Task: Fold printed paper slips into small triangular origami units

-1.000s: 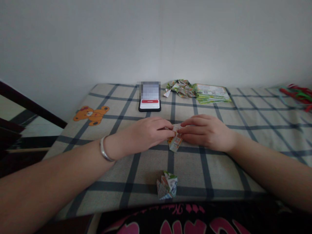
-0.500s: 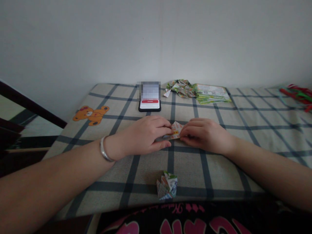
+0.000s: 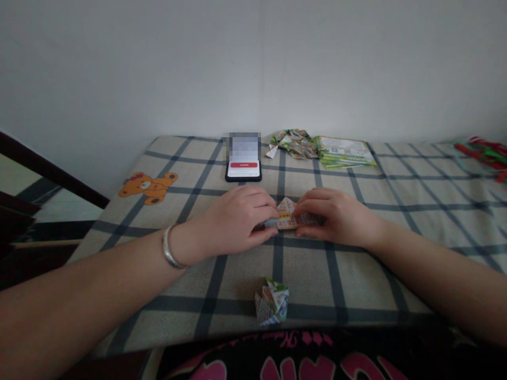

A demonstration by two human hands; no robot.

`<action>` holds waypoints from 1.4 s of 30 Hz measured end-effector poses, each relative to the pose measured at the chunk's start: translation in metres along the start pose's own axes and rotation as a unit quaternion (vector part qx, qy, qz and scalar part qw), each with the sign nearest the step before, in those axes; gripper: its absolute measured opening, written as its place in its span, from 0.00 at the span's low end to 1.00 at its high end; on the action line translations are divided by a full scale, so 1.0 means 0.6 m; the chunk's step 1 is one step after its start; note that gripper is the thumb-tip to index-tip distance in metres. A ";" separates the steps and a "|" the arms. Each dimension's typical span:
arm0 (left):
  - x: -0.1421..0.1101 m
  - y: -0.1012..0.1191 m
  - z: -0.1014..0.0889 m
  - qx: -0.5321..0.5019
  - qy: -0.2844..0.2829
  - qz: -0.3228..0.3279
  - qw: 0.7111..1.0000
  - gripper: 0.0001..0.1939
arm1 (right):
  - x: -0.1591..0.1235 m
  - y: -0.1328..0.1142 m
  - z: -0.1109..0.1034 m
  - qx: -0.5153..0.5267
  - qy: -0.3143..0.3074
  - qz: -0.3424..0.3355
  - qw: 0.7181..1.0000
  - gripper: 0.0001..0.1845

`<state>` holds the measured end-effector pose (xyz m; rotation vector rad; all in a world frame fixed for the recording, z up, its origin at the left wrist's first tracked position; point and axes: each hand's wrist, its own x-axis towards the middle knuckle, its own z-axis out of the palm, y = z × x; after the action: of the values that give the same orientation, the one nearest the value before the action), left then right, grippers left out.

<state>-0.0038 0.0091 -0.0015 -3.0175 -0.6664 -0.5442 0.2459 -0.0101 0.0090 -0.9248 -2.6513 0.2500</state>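
The folded paper has swung round wide at mid-frame, so way more print's exposed to work with; left hand's got one end pinched, right hand the other.

Cloth: checked, beneath my left hand and right hand.
Paper: folded, held between both hands, low over the cloth.
Folded piece: nearer me than either hand.
Phone: just beyond my left hand.
Bear: flat, left of that hand.
Heap: beyond my hands.
Leaflets: past my right hand, beside the heap.
Bundle: red-green, well right of it.
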 end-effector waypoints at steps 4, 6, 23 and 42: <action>0.000 0.003 -0.001 -0.006 0.003 -0.005 1.000 0.11 | -0.001 0.002 -0.002 0.003 -0.009 -0.006 1.000 0.12; 0.000 0.004 -0.001 -0.010 0.001 -0.009 1.000 0.12 | -0.001 0.003 -0.003 0.013 -0.014 -0.010 1.000 0.11; 0.009 0.020 0.007 0.109 0.022 -0.014 0.994 0.11 | 0.006 -0.013 0.008 -0.114 0.009 0.024 0.993 0.12; 0.017 0.013 0.011 0.002 0.035 -0.099 0.994 0.07 | 0.016 -0.001 0.018 -0.100 0.026 0.044 0.994 0.11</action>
<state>0.0105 0.0065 -0.0037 -2.9298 -0.9677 -0.6496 0.2350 -0.0051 0.0016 -1.0958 -2.6269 -0.0217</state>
